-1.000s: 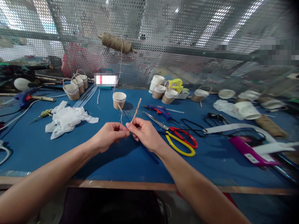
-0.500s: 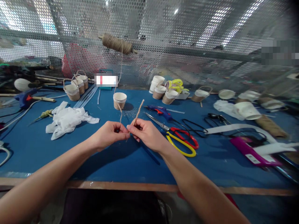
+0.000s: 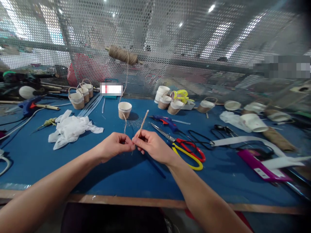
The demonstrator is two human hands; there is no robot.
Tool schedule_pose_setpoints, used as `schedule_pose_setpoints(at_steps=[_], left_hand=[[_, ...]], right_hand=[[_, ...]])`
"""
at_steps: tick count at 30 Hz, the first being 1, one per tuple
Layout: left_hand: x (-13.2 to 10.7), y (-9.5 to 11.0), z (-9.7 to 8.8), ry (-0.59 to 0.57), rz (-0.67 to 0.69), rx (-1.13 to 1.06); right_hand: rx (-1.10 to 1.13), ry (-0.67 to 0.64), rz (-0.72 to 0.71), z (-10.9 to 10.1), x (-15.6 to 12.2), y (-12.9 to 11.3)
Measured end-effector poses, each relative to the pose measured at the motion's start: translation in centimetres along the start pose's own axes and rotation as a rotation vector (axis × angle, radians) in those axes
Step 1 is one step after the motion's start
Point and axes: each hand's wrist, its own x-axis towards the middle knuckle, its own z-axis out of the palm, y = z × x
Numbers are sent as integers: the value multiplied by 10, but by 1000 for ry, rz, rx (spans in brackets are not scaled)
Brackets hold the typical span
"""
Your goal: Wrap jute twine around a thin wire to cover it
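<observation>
My left hand [image 3: 119, 146] pinches a strand of jute twine [image 3: 125, 125], which runs up past a small paper cup [image 3: 125, 110] with a brown lower band. From the cup the strand appears to continue to the twine spool [image 3: 123, 55] on the mesh. Against my left fingertips, my right hand [image 3: 148, 144] is closed on a short twine-wrapped stem [image 3: 143, 122] that tilts up to the right. The lower end of the stem is hidden by my fingers. Right of my right hand lie scissors [image 3: 187, 150] with red and yellow handles and a blue glue gun [image 3: 165, 121].
Crumpled white cloth [image 3: 73, 127] lies on the left. Several small cups with handles [image 3: 77, 101] stand at the back left, and more cups [image 3: 175, 106] at the back right. A purple power strip [image 3: 261, 166] and cords are at right. Perforated metal mesh [image 3: 165, 42] rises behind.
The view has tilted slightly upward, so everything sits a little lower. Both hands keep their pinch on the twine and the stem, nearly in place.
</observation>
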Motion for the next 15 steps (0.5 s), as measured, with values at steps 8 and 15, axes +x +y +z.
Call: schedule_pose_setpoints(at_steps=[8,15], left_hand=[[0,-3,1,36,4,-4],[-1,2,2,36,-40,-93]], right_hand=[[-69,58,-16,4,1,3],[57,64,-6,7,1,4]])
